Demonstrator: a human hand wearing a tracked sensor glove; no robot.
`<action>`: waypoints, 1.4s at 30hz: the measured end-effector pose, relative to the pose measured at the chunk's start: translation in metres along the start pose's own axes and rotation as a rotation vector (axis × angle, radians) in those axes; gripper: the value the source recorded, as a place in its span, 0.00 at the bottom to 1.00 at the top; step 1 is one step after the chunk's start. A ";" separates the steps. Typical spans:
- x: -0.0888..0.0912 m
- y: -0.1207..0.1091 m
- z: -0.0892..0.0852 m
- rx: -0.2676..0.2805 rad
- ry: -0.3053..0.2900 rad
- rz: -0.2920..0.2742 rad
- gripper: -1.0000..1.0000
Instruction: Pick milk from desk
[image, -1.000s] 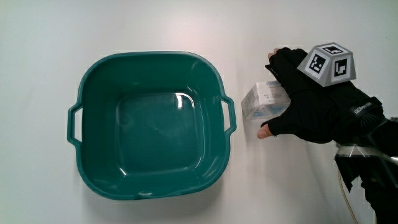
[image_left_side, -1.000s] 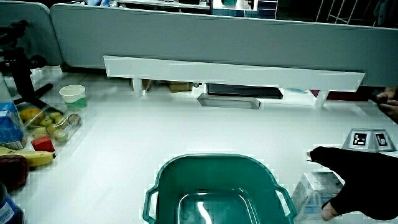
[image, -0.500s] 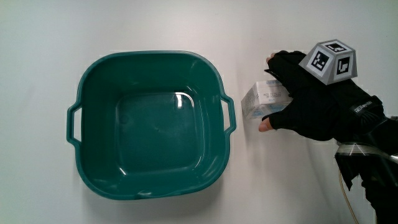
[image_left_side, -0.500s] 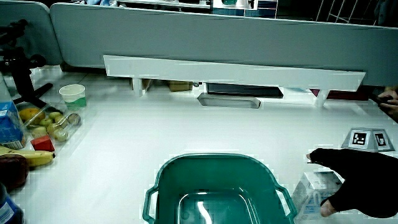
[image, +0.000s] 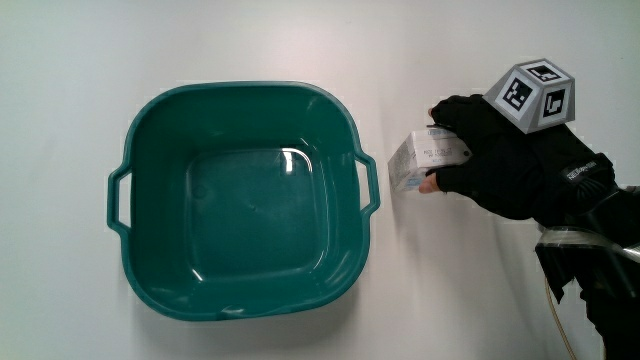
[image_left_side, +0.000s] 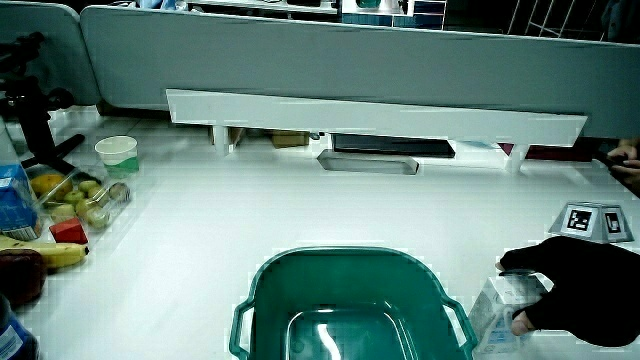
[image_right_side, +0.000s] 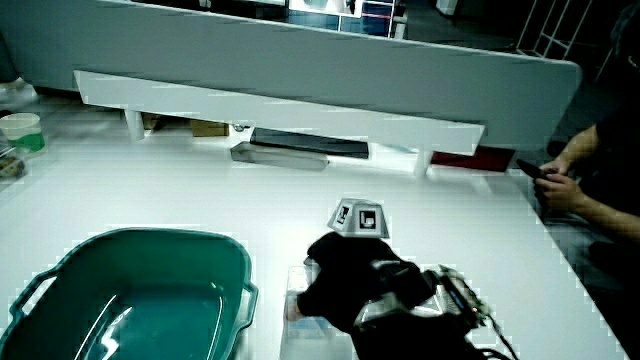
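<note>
the milk carton (image: 425, 160) is being pinched in the grip of the hand (image: 505, 165), lying on the tabletop (image: 480, 290) just beside the green basin (image: 240, 255); a straight lift is being called for next.

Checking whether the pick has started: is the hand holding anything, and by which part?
The hand grips the milk carton beside the green basin, thumb on the side nearer the person, fingers on the side farther away. The carton looks not yet lifted.

Glossy teal plastic basin (image: 243, 200); matt black cloth glove on hand (image: 500, 165); printed white carton of milk (image: 420, 160); smooth white table (image: 300, 40).
</note>
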 end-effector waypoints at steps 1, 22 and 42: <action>-0.002 -0.001 0.001 -0.002 0.007 0.007 0.83; -0.010 -0.011 0.010 0.046 -0.059 0.058 1.00; -0.051 -0.053 0.057 0.242 -0.114 0.157 1.00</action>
